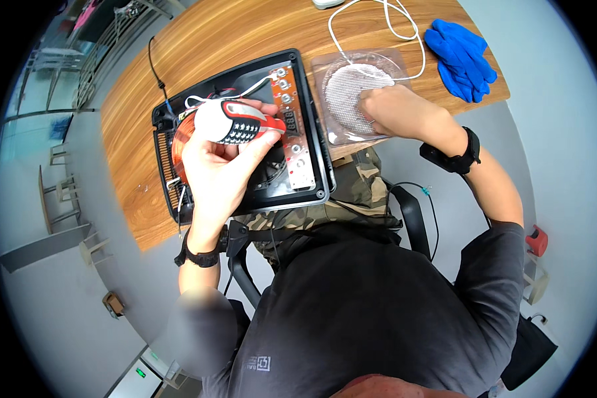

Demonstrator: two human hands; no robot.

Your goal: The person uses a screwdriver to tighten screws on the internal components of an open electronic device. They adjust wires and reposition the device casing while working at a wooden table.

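Screwdriver, fat red, black and white handle, wrapped tight in left hand, fingers curled fully round it, held just above the opened black appliance housing with its copper coil showing at 9 o'clock of the handle and a circuit board strip at 3 o'clock. Right hand loosely curled, fingertips pressed down into a clear plastic tray bearing a round mesh-patterned disc; whether anything small is pinched there cannot be told. Likely trouble: screwdriver tip, hidden behind the hand, could slip onto the coil windings or the board if swung carelessly; white cable looping over the tray at 12 o'clock could snag the right wrist and drag the tray. Housing overhanging the near edge of the wooden table at 6 o'clock, resting partly toward the lap, so a hard push down could tip it off. Tray also sits close to that near edge. Open room lies at 11 o'clock across bare tabletop; blue gloves crowd the 2 o'clock corner, well apart from both hands.
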